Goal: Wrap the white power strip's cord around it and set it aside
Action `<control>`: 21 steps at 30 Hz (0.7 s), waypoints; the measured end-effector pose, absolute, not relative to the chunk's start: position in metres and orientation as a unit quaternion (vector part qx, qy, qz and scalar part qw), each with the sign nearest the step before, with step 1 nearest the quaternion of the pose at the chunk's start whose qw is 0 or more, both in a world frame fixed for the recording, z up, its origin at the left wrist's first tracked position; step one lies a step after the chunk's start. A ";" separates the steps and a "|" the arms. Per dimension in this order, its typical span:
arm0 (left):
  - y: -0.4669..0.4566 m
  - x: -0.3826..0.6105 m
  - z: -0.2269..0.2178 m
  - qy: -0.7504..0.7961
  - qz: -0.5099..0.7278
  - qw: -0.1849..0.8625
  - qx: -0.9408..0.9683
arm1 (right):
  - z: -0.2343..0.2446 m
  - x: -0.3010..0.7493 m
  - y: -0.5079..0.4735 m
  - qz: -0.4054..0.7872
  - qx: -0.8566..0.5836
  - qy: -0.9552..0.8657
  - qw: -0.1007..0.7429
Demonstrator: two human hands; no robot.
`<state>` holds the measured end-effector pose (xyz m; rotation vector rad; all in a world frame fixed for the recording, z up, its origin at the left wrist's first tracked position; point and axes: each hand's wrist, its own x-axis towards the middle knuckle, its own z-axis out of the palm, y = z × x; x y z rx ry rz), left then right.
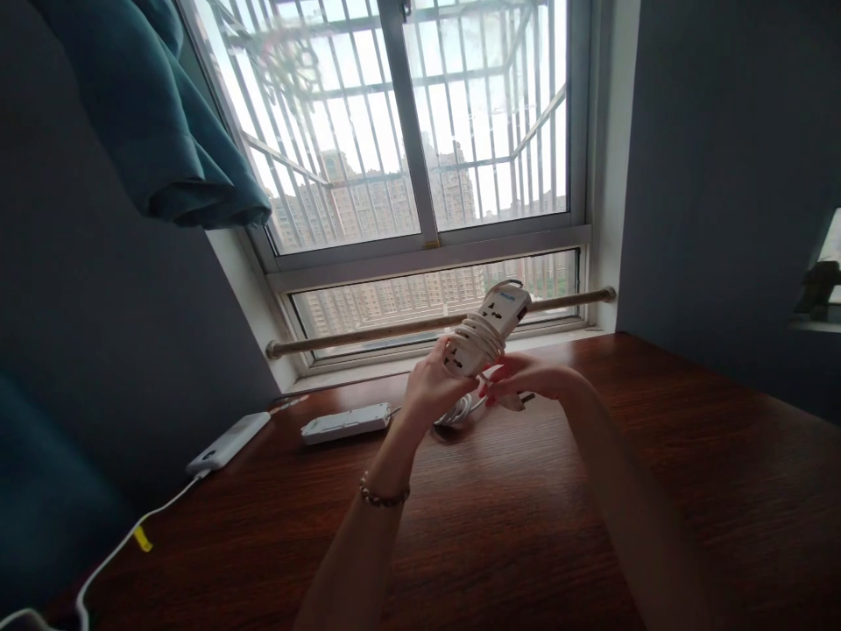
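Left hand (430, 386) clamped the strip (490, 329); right hand (526, 379), just beside, pinched its cord (477, 337). Likely light and rigid, best gripped mid-body.

power strip (490, 329): white | desk (591, 491): reddish-brown wood grain | curtain (151, 114): teal | wall (723, 175): grey | cable (118, 548): white

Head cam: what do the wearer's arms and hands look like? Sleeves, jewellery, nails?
No sleeves are in view on either arm, and no gloves or watch. The left hand has a thin beaded bracelet round its wrist. The right hand has red-painted fingernails. I can't make out any rings.
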<state>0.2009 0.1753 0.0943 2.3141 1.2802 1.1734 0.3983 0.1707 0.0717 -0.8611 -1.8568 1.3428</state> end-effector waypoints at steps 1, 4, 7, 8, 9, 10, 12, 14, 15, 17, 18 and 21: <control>0.174 0.202 0.094 0.445 0.400 0.098 0.795 | 0.073 0.403 0.170 0.513 -0.333 -0.714 0.340; 0.175 0.205 0.093 0.476 0.408 0.075 0.776 | 0.076 0.416 0.168 0.535 -0.334 -0.672 0.388; 0.177 0.207 0.092 0.521 0.417 0.058 0.743 | 0.078 0.420 0.167 0.596 -0.282 -0.596 0.458; 0.178 0.208 0.092 0.538 0.419 0.053 0.730 | 0.079 0.418 0.169 0.607 -0.261 -0.569 0.489; 0.179 0.209 0.092 0.555 0.422 0.049 0.715 | 0.079 0.414 0.171 0.611 -0.244 -0.542 0.522; 0.179 0.210 0.091 0.570 0.429 0.046 0.699 | 0.079 0.408 0.173 0.608 -0.234 -0.518 0.555; 0.181 0.214 0.088 0.590 0.446 0.043 0.672 | 0.077 0.390 0.181 0.577 -0.232 -0.482 0.618; 0.183 0.219 0.083 0.594 0.463 0.043 0.656 | 0.074 0.369 0.188 0.528 -0.236 -0.472 0.665; 0.184 0.221 0.080 0.594 0.469 0.044 0.652 | 0.071 0.357 0.192 0.507 -0.234 -0.470 0.683; 0.186 0.226 0.073 0.591 0.473 0.054 0.651 | 0.065 0.337 0.195 0.457 -0.239 -0.459 0.723; 0.187 0.229 0.068 0.589 0.473 0.064 0.652 | 0.062 0.329 0.196 0.428 -0.260 -0.447 0.741; 0.187 0.237 0.055 0.569 0.471 0.106 0.665 | 0.053 0.314 0.196 0.352 -0.356 -0.411 0.762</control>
